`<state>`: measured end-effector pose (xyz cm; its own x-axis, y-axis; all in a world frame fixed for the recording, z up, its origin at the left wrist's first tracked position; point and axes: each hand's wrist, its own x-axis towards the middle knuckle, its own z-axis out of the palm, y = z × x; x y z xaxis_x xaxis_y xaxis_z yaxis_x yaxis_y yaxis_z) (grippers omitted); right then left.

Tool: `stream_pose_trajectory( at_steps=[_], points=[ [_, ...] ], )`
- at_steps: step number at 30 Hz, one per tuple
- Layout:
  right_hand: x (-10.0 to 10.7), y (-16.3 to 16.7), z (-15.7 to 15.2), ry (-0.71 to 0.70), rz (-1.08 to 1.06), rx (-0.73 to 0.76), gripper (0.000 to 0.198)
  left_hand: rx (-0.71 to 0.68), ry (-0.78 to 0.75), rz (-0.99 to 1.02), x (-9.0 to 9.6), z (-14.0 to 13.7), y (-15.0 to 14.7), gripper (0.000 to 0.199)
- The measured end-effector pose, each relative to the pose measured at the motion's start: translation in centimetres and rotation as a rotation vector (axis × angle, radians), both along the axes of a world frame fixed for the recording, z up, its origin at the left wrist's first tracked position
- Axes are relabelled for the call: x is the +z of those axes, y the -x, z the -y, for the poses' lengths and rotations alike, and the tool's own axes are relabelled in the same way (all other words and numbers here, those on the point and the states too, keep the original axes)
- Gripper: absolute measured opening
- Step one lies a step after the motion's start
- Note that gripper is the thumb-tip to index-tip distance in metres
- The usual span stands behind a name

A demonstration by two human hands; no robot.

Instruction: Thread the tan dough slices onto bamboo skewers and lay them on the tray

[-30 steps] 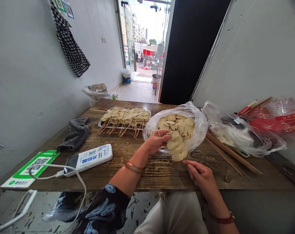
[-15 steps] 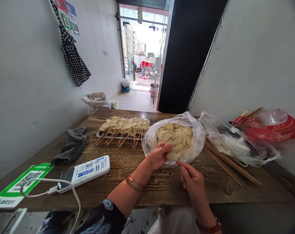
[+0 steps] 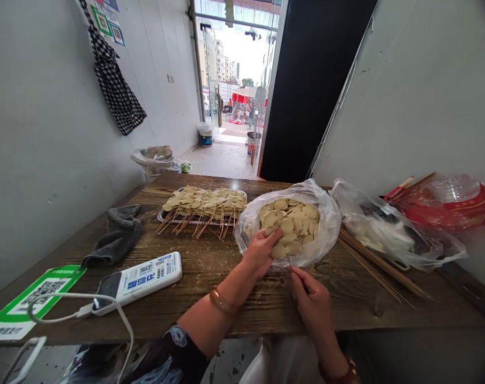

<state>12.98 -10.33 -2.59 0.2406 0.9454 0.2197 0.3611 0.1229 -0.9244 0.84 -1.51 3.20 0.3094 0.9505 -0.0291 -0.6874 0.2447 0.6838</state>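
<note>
My left hand (image 3: pixel 262 248) is closed on a few thin, pale round slices (image 3: pixel 287 248) threaded on a skewer, over the near side of an open plastic bag (image 3: pixel 326 234). More of these loose slices (image 3: pixel 302 216) fill the bag. Below the held slices, my right hand (image 3: pixel 312 293) pinches the thin bamboo skewer (image 3: pixel 289 261) near its lower end. Left of the bag, a metal tray (image 3: pixel 160 216) carries a heap of skewered slices (image 3: pixel 206 202), their sticks pointing toward me. What exactly the slices are made of I cannot tell.
Loose bamboo skewers (image 3: pixel 380 264) lie right of the bag, beside another plastic bag (image 3: pixel 402 240) and red packaging (image 3: pixel 454 208). On the left are a grey cloth (image 3: pixel 120 234), a white cabled device (image 3: pixel 142 280) and a green code card (image 3: pixel 38 301). The wooden table's front edge is near my forearms.
Both hands have shifted slightly left, with the slices and skewer still held. The camera view has tilted a little. Tray and bag stay in place.
</note>
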Motion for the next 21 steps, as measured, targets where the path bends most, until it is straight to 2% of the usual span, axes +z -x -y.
stream_pose_trajectory(
  at_steps=[9,21],
  points=[
    [-0.2,-0.3,-0.1,-0.041,0.052,-0.003,0.036,-0.001,0.000,-0.082,-0.4,0.5,-0.8,0.042],
    [0.1,-0.2,-0.1,-0.072,-0.022,-0.080,0.033,-0.082,-0.015,-0.165,-1.1,1.0,-1.4,0.043]
  ],
)
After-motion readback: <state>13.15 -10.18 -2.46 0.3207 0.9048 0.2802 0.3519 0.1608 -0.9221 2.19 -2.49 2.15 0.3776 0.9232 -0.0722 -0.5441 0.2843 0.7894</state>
